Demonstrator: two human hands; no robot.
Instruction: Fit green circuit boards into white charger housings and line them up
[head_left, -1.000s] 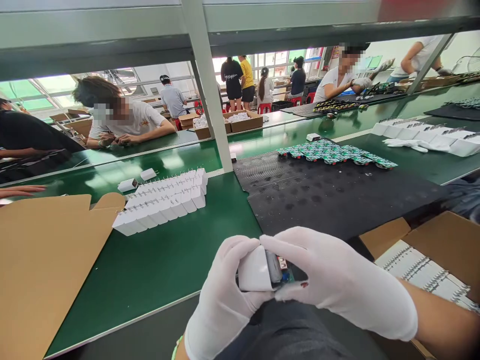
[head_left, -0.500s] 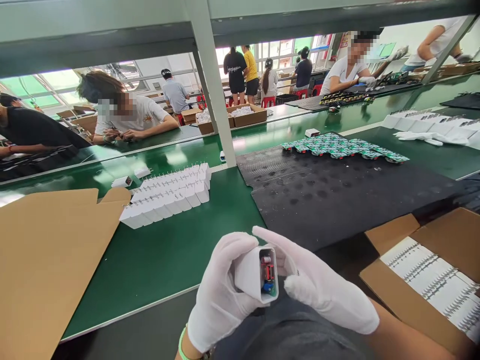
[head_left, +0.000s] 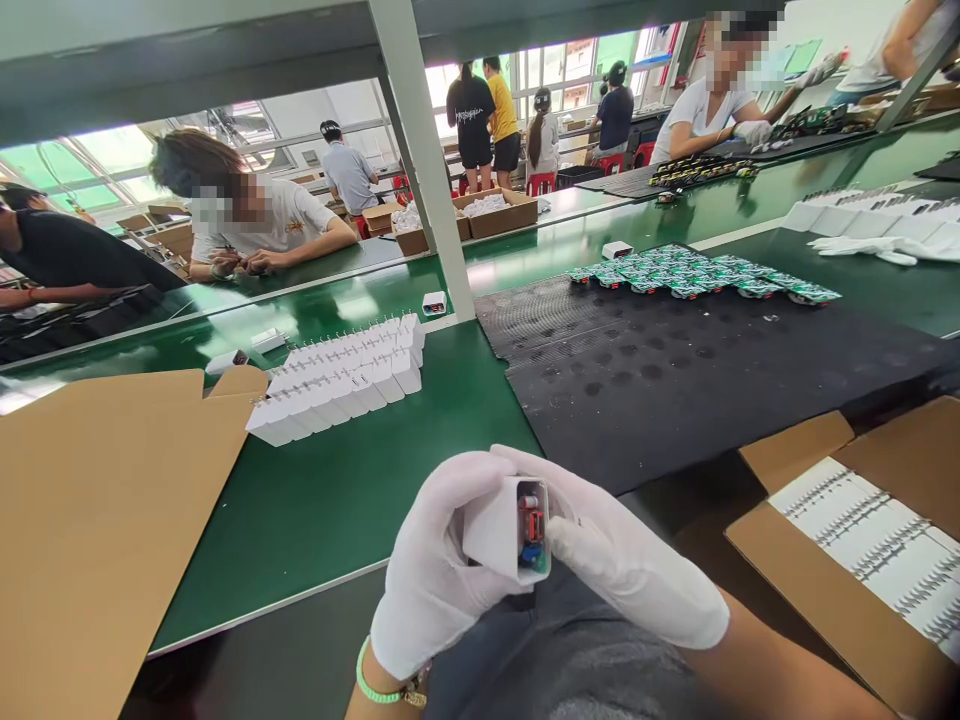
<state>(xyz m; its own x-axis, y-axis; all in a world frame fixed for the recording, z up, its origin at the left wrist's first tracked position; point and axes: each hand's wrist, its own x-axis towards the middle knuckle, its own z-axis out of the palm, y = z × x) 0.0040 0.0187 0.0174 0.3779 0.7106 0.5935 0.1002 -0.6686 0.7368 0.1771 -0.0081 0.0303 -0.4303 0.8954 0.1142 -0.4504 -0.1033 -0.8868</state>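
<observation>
My left hand (head_left: 424, 565), in a white glove, is wrapped round a white charger housing (head_left: 491, 528) low in the middle of the view. The housing's open end faces right and shows a circuit board (head_left: 533, 532) with red and blue parts inside. My right hand (head_left: 634, 565), gloved too, closes on the housing from the other side. Its thumb rests at the rim of the open end, and its fingers lie behind, partly hidden. Beyond my hands, rows of white chargers (head_left: 352, 385) with metal pins up stand on the green bench.
Green circuit boards (head_left: 697, 272) lie grouped on a black mat (head_left: 600, 390). At right is a carton (head_left: 795, 580) of white chargers; at left, a cardboard flap (head_left: 97, 520). A metal post (head_left: 431, 160) rises ahead. Loose housings (head_left: 433, 303) lie beyond it. Several co-workers sit across the bench.
My right hand has come in against the housing, its thumb now at the open end's rim. The left hand keeps its hold. The view has shifted slightly.
</observation>
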